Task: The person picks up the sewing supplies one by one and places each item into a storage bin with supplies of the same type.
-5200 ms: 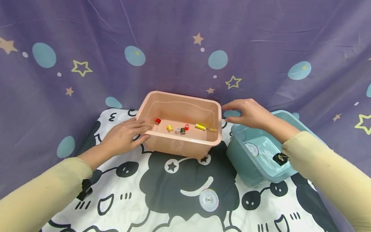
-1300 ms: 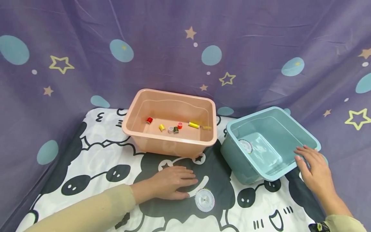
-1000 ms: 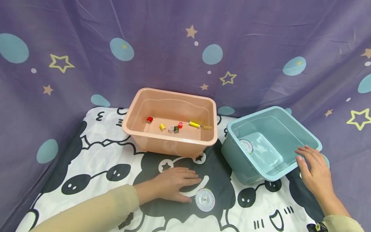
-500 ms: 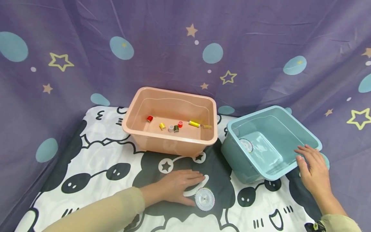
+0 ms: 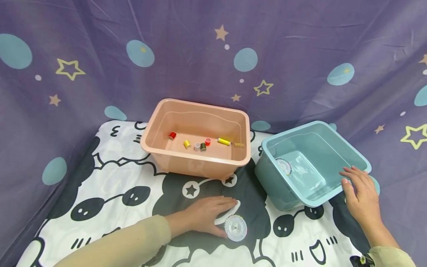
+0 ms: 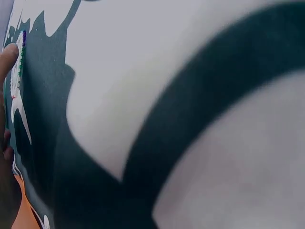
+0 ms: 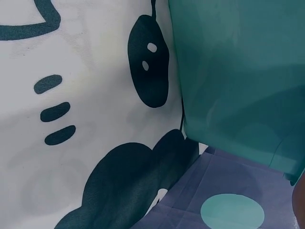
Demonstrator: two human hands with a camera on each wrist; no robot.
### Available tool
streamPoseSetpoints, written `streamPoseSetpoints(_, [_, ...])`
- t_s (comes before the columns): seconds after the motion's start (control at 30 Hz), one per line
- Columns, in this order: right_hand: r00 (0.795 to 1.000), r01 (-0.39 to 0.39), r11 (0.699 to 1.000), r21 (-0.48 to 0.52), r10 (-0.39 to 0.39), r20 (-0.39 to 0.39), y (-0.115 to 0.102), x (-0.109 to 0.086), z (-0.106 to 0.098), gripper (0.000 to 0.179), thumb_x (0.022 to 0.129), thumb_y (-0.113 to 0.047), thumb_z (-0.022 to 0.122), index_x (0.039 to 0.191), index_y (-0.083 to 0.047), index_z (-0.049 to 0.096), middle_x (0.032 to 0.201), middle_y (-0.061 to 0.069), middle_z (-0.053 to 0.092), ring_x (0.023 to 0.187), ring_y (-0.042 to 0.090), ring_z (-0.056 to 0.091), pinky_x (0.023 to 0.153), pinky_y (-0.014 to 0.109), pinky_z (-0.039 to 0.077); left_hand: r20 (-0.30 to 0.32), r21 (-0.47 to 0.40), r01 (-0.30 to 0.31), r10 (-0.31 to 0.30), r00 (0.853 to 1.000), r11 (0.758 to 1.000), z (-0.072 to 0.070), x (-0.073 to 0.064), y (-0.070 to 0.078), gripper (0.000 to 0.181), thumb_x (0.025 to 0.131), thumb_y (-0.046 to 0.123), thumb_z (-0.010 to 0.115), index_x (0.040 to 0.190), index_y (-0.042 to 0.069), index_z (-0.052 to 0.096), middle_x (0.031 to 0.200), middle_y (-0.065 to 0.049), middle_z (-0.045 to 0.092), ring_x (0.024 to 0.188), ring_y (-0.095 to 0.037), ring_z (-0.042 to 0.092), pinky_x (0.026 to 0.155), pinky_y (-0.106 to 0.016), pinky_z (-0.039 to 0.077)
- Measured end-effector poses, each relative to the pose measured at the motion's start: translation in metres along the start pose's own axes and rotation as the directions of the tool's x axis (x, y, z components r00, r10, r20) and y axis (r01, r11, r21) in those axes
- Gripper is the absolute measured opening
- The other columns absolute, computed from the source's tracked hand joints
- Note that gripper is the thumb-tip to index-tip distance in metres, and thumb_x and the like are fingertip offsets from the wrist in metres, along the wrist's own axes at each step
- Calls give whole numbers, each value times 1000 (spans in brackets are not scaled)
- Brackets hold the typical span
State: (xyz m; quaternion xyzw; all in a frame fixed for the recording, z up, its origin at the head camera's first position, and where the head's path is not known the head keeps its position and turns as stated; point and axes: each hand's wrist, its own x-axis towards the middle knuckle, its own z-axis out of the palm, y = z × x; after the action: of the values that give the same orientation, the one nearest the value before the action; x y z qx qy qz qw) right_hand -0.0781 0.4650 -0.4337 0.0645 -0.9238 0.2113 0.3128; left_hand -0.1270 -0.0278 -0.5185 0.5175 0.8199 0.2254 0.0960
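Observation:
A round wheel of pearl-headed pins [image 5: 235, 228] lies flat on the patterned cloth. My left hand [image 5: 207, 215] reaches in from its left with fingers extended, the thumb tip at the wheel's edge; whether it presses there I cannot tell. The left wrist view shows that thumb [image 6: 7, 57] against the wheel [image 6: 19, 67], seen edge-on. My right hand [image 5: 361, 193] rests at the near right corner of the teal bin [image 5: 333, 198], fingers loosely extended over the rim. Inside that bin a second pin wheel [image 5: 283, 166] leans by the left wall.
A peach bin [image 5: 197, 157] stands at the back, left of the teal one. Small thread spools lie in it, among them a red one [image 5: 172, 135], a dark green one [image 5: 203, 147] and a long yellow one [image 5: 224, 141]. A purple curtain [image 5: 200, 48] hangs behind.
Both hands have left the peach bin's sides; the right went to the teal bin's corner. Over the last second my left hand has slid right, up to the pin wheel.

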Motion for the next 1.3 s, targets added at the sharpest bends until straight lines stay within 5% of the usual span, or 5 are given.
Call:
streamPoseSetpoints(0.37, [1000, -12, 1000, -1, 12, 1, -1, 0, 1, 27, 105, -11, 57, 118, 6, 73, 130, 29, 68, 149, -3, 39, 134, 47, 21, -6, -75, -21, 21, 1000, 997, 9, 5, 7, 95, 80, 53, 93, 156, 11, 55, 157, 0, 58, 144, -14, 54, 119, -28, 46])
streamPoseSetpoints(0.57, [1000, -17, 1000, 1, 17, 1, -1, -1, 1, 27, 105, -11, 57, 119, 6, 73, 130, 29, 68, 150, 10, 44, 134, 46, 21, 9, -38, -46, 47, 999, 998, 11, 6, 8, 92, 81, 56, 91, 155, 12, 57, 155, 2, 58, 144, -12, 54, 119, -26, 46])
streamPoseSetpoints(1.07, [1000, -20, 1000, 13, 20, -9, 1, -1, 1, 27, 105, -11, 58, 117, 6, 73, 129, 29, 68, 147, -4, 40, 134, 44, 21, 10, 114, -117, 117, 993, 987, 18, 10, 8, 87, 86, 66, 81, 154, 16, 59, 154, 4, 59, 147, -12, 51, 119, -24, 45])
streamPoseSetpoints(1.3, [1000, -18, 1000, 10, 19, -6, 1, 0, 1, 27, 105, -12, 58, 117, 6, 73, 129, 28, 68, 147, -6, 39, 134, 45, 21, 35, 83, -128, 126, 991, 988, 17, 12, 9, 83, 89, 63, 80, 154, 15, 59, 155, 2, 59, 147, -13, 51, 119, -24, 44])
